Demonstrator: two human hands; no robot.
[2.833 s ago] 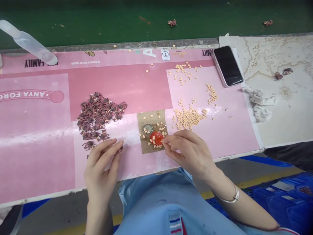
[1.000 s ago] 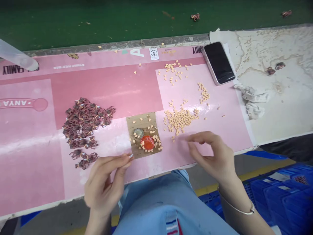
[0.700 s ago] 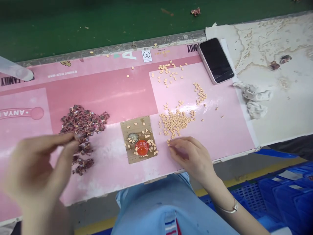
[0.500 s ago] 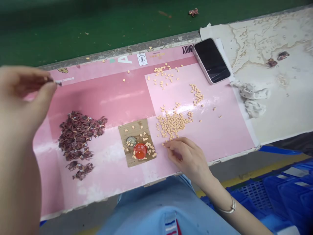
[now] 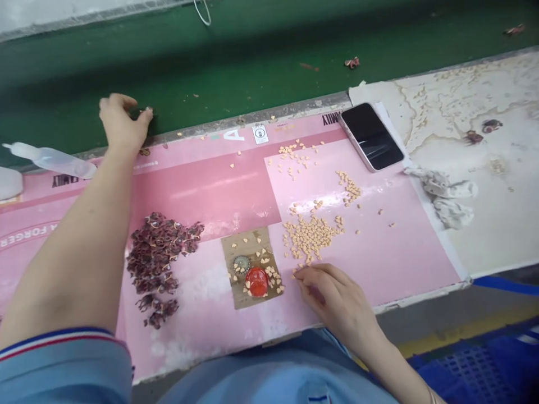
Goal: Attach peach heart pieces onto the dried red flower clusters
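My left hand (image 5: 124, 124) reaches over the green surface beyond the pink board. Its thumb and fingers are bent around a small dark-red piece (image 5: 138, 114), partly hidden. My right hand (image 5: 337, 300) rests on the board, thumb and forefinger pinched on a tiny cream heart-shaped piece (image 5: 294, 274). Just above it spreads a pile of such cream pieces (image 5: 310, 237). Left of that hand, a brown cardboard square (image 5: 246, 300) carries a red round cap (image 5: 256, 282), a ridged metal cap (image 5: 241, 264) and scattered cream pieces. A heap of dark-red crinkled pieces (image 5: 155, 255) lies farther left.
A phone (image 5: 371, 136) lies at the board's far right corner, near crumpled white tissue (image 5: 450, 196). A translucent nozzle bottle (image 5: 54, 161) lies at the far left. On the green surface (image 5: 252, 73) is another dark-red piece (image 5: 352, 62). Blue crates (image 5: 484, 365) stand below right.
My left hand has moved away from me, out over the green surface with the dark-red piece. My right hand keeps its pinch beside the cream pile. The camera view has shifted.
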